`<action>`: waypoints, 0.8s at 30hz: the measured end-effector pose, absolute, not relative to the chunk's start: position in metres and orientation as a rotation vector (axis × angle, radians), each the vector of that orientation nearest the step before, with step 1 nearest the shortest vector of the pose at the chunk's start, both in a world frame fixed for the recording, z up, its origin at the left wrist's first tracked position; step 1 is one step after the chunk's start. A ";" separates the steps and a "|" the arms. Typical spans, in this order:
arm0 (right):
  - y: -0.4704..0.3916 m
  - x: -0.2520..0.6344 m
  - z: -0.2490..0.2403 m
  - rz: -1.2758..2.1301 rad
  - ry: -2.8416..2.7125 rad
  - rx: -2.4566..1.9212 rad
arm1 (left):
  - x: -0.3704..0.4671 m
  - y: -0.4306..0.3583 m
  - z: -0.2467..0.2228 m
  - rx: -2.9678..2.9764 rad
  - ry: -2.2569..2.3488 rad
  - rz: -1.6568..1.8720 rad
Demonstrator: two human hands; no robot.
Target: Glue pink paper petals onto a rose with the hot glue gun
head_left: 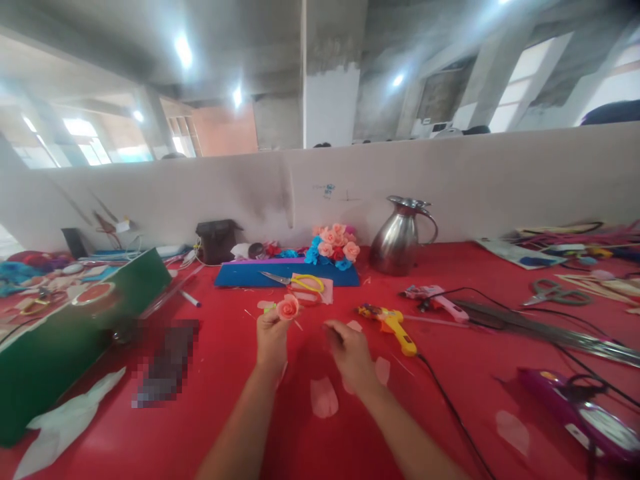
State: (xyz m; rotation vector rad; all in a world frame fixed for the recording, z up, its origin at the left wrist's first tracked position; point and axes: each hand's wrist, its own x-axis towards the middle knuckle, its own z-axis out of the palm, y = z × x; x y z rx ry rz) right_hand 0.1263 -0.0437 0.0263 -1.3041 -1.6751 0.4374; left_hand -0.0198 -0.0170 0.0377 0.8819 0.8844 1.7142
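Observation:
My left hand (271,340) is closed around the base of a coral-pink artificial rose (288,307), bloom facing up. To its right, clear of the flower, is my right hand (350,353). Its fingers are bent and drawn together, and their blurred tips hide anything between them. Loose pink petals lie around my hands, one petal (324,398) between my forearms and another petal (383,370) beside my right wrist. A yellow glue gun (395,327) rests right of my right hand. Beyond the rose, yellow-handled scissors (305,283) lie on a pink piece.
Behind are a blue board (240,275), a flower bunch (336,247) and a steel jug (397,240). A green board (100,333) stands at left. On the right are a pink glue gun (440,303), grey-handled scissors (557,293), trailing cords and a purple power strip (575,413).

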 end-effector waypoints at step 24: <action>-0.038 0.135 0.029 -0.319 -1.804 -1.564 | -0.023 -0.005 0.027 0.353 0.757 1.524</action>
